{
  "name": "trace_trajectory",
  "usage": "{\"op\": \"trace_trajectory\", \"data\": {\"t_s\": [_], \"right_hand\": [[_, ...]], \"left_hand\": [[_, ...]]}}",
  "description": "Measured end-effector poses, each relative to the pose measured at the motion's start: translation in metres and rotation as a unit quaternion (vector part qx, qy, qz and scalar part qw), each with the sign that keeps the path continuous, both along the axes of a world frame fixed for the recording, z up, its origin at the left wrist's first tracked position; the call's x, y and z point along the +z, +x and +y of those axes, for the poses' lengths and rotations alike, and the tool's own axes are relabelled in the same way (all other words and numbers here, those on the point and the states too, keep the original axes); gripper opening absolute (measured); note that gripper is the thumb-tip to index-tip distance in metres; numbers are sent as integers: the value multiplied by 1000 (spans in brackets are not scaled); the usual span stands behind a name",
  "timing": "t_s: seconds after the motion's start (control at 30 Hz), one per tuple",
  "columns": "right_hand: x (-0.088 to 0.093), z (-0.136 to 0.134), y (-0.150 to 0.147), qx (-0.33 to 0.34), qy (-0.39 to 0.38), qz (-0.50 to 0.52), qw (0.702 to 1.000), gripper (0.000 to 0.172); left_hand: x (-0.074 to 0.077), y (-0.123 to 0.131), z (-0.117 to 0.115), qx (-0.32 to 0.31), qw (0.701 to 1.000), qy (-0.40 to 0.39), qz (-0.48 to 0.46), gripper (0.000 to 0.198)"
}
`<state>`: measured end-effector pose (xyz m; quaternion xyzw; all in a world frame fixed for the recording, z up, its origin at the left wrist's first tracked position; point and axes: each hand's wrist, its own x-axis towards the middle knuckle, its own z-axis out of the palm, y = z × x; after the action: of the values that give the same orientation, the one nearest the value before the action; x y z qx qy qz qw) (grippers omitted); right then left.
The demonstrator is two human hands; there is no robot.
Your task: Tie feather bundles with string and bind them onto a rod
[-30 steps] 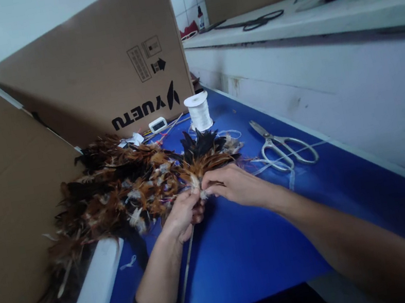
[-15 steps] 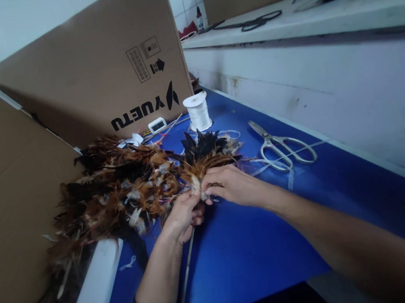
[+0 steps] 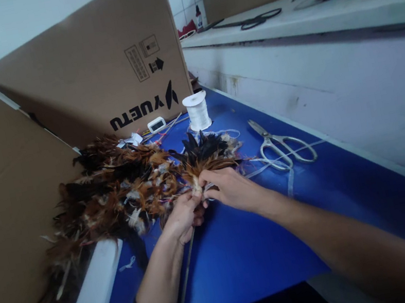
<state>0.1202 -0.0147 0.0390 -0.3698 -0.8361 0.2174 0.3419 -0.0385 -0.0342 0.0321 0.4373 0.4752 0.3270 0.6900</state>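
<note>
Little shifts over the last half-second: the left hand (image 3: 186, 214) keeps gripping the feather bundle (image 3: 206, 160) by its pale base above the blue worktop (image 3: 244, 254), while the right hand (image 3: 230, 188) meets that base (whether its fingertips pinch anything, I cannot tell), so work stays there.
</note>
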Motion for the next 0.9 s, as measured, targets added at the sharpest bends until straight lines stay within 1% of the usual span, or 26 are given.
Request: {"op": "trace_trajectory", "data": {"t_s": [0.23, 0.37, 0.47, 0.57, 0.7, 0.8, 0.9], "right_hand": [[-4, 1, -2, -36, 21, 11, 999, 11], [-4, 3, 0, -40, 2, 41, 998, 15], [-3, 4, 0, -44, -5, 59, 997, 14], [-4, 5, 0, -19, 2, 55, 998, 6], [-8, 7, -1, 11, 18, 31, 999, 9], [-11, 7, -1, 8, 26, 8, 1000, 10], [-12, 6, -2, -14, 36, -10, 999, 8]], "left_hand": [[-2, 3, 0, 43, 999, 10, 9, 33], [2, 1, 0, 55, 998, -1, -8, 35], [4, -1, 1, 54, 998, -12, -23, 37], [0, -2, 2, 41, 999, -18, -19, 37], [-5, -1, 3, 12, 1000, -8, 17, 36], [-6, 1, 2, 9, 1000, -3, 25, 36], [-4, 2, 1, 22, 999, -3, 23, 33]]}}
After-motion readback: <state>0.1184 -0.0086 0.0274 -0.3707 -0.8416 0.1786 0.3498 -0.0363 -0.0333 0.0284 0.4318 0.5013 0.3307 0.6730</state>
